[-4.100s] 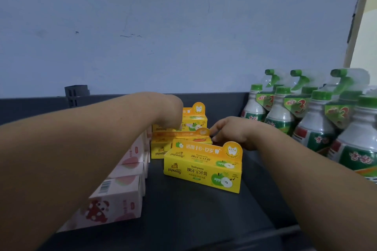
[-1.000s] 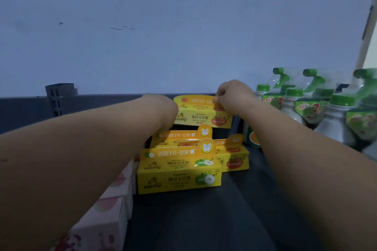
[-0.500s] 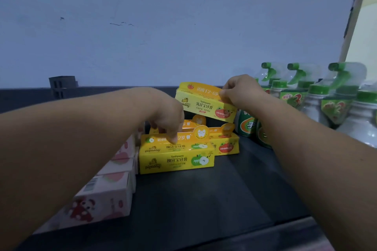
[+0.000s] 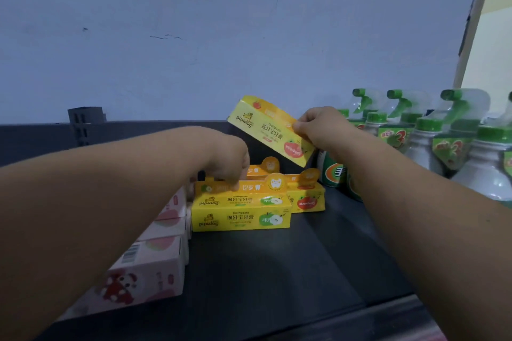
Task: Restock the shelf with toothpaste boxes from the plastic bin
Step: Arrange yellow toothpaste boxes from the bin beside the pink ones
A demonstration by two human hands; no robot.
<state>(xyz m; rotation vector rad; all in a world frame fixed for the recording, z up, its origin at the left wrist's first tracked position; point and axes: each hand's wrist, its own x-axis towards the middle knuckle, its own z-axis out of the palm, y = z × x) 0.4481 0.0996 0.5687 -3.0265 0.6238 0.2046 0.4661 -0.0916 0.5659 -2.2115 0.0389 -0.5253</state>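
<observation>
Because a toothpaste carton is light, stiff card with thin walls, we judge that a pinch near one end is enough and that squeezing the middle would dent it. Our right hand does just that: fingers closed on the right end of a strawberry toothpaste box, which hangs tilted in the air, its left end higher, above and behind the stacked boxes. Our left hand rests fingers-down on the top of the apple toothpaste stack, two boxes high, pressing it steady rather than gripping it. Just behind and to the right of that stack sit more strawberry boxes on the dark shelf. Pink boxes line the left side and green-capped spray bottles crowd the right. No plastic bin is in view.
</observation>
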